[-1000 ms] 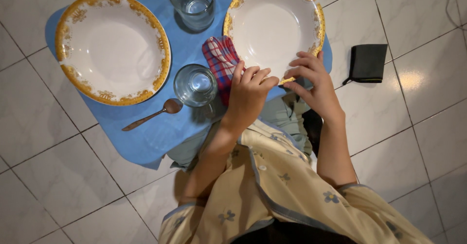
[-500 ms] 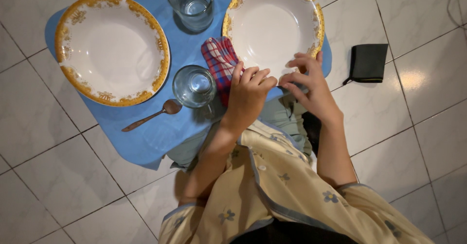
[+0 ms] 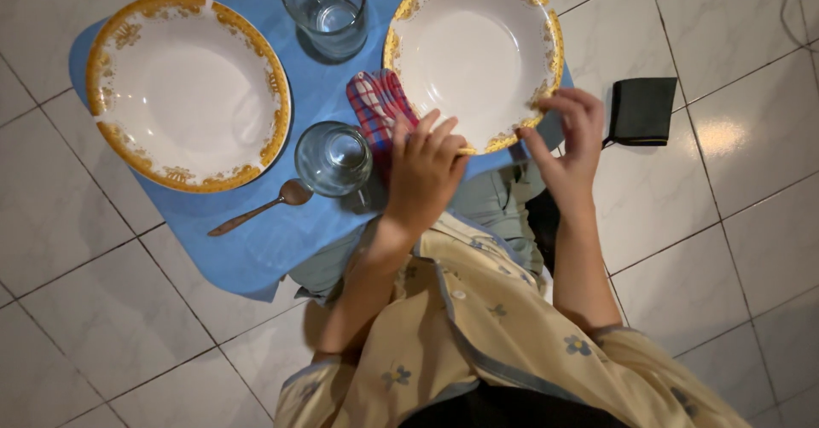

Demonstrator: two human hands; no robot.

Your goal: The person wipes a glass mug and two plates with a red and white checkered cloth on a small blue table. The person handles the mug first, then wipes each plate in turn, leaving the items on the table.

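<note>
Looking straight down at a blue mat (image 3: 273, 240) spread on a white tiled floor (image 3: 717, 249). My left hand (image 3: 422, 176) lies at the near-left rim of the right plate (image 3: 473, 52), a white deep plate with a gold patterned border; fingers are spread and loosely curled, fingertips touching the rim, and the hand partly overlaps the red-and-blue checked cloth (image 3: 375, 108) folded just left of that plate. I cannot tell whether the fingers actually pinch the rim or only rest on it. My right hand (image 3: 567, 146) is at the near-right rim of the same plate, thumb and fingers curled around the gold edge in a light grasp. The plate sits on the far right part of the mat, its right edge close to the mat's border. Left of my left hand, just beside it, stands a clear drinking glass (image 3: 333, 157); a spoon (image 3: 260, 206) lies near-left of the glass, bowl toward it. A second matching plate (image 3: 188, 91) rests on the left of the mat. A clear glass jug (image 3: 326, 8) stands at the far edge, between the two plates. Off the mat, on the tiles to the right, lies a small folded black cloth (image 3: 641, 110), near my right hand but apart from it.
</note>
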